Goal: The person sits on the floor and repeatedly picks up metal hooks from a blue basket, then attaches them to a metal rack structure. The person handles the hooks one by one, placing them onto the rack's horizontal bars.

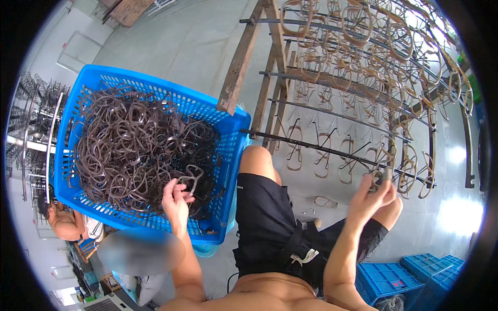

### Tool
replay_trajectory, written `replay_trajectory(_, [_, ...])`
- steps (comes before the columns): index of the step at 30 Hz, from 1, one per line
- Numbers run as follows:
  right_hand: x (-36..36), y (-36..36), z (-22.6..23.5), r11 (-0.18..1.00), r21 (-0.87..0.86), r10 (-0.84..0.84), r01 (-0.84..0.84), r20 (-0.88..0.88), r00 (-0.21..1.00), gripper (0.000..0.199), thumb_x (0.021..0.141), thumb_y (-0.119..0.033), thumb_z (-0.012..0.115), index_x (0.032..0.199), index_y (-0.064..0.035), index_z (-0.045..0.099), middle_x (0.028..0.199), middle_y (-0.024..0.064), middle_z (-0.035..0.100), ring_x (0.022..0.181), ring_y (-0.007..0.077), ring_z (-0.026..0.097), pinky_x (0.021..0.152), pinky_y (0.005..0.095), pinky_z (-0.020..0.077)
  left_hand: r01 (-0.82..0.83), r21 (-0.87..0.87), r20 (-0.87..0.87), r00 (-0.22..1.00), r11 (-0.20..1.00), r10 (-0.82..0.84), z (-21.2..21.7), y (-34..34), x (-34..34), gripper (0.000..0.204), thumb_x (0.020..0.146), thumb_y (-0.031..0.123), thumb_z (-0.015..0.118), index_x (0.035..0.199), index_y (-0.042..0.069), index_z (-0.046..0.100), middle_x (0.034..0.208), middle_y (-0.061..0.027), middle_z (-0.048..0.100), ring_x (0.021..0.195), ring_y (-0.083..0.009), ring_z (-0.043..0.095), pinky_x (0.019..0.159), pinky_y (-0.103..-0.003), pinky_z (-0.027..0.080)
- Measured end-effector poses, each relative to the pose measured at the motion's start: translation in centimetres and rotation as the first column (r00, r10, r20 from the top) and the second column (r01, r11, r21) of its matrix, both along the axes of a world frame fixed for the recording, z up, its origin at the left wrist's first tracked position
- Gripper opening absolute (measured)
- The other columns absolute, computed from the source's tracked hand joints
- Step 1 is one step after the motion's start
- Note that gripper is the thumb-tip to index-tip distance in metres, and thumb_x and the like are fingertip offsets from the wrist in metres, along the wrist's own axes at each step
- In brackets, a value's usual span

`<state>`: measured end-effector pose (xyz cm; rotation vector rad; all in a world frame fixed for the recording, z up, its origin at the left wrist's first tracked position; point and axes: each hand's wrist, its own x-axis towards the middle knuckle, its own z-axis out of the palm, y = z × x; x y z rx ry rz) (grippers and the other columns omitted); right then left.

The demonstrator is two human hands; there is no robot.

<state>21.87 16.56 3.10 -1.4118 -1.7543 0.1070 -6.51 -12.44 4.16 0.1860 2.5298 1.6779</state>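
My left hand is over the near right part of a blue plastic basket. Its fingers are closed on a dark eyeglass frame, held just above the heap of similar frames in the basket. On the other side, my right hand is raised at the lowest bar of a rack. Its fingers are pinched on a tan eyeglass frame by the bar; exactly where they grip is partly hidden. More tan frames hang along that bar.
The wooden rack carries several rows of hanging frames. One frame lies on the floor between my knees. Blue crates stand at the lower right. A blurred round shape and another person are at the left, near dark-loaded racks.
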Motion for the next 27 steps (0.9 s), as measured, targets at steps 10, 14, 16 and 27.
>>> replay_trajectory(10, [-5.3, -10.1, -0.3, 0.270, -0.308, 0.297, -0.912, -0.875, 0.383, 0.062, 0.090, -0.014, 0.050, 0.138, 0.0017, 0.015, 0.120, 0.0200, 0.039, 0.105, 0.0272, 0.044, 0.091, 0.0366, 0.0386, 0.468, 0.188, -0.261, 0.871, 0.863, -0.416, 0.6, 9.7, 13.5, 0.023, 0.094, 0.004, 0.040, 0.116, -0.001, 0.045, 0.092, -0.0129, 0.060, 0.055, -0.0108, 0.052, 0.047, -0.021, 0.045])
replay_trajectory(14, [-4.2, -9.3, -1.2, 0.562, -0.276, 0.104, -0.780, -0.912, 0.398, 0.040, 0.095, -0.004, 0.037, 0.134, -0.0013, 0.027, 0.083, 0.0072, 0.055, 0.070, 0.0119, 0.053, 0.066, 0.0238, 0.0469, 0.838, -0.009, -0.400, 0.497, 0.545, -0.770, 1.1, 13.3, 14.0, 0.021, 0.082, 0.003, 0.048, 0.102, -0.002, 0.054, 0.097, -0.0168, 0.059, 0.088, -0.0288, 0.057, 0.076, -0.037, 0.047])
replay_trajectory(16, [-2.7, -7.4, -2.3, 0.739, -0.233, 0.060, -0.632, -0.912, 0.406, 0.030, 0.095, -0.005, 0.038, 0.124, 0.0005, 0.043, 0.071, 0.0030, 0.052, 0.059, 0.0072, 0.047, 0.057, 0.0204, 0.0424, 0.674, -0.232, -0.521, 0.523, 0.702, -0.675, -1.1, 13.6, 9.2, 0.019, 0.083, 0.008, 0.049, 0.099, -0.001, 0.054, 0.100, -0.0185, 0.055, 0.087, -0.0332, 0.054, 0.079, -0.041, 0.043])
replay_trajectory(27, [2.2, -3.5, -1.8, 0.829, -0.166, 0.122, -0.534, -0.878, 0.462, 0.023, 0.088, -0.004, 0.052, 0.110, 0.0029, 0.056, 0.066, -0.0001, 0.056, 0.055, 0.0040, 0.047, 0.052, 0.0180, 0.0377, 0.147, 0.130, 0.309, 0.934, 0.980, -0.181, -11.9, 8.0, -8.4, 0.038, 0.091, 0.033, 0.051, 0.112, 0.001, 0.049, 0.102, -0.0155, 0.061, 0.086, -0.0234, 0.062, 0.077, -0.031, 0.049])
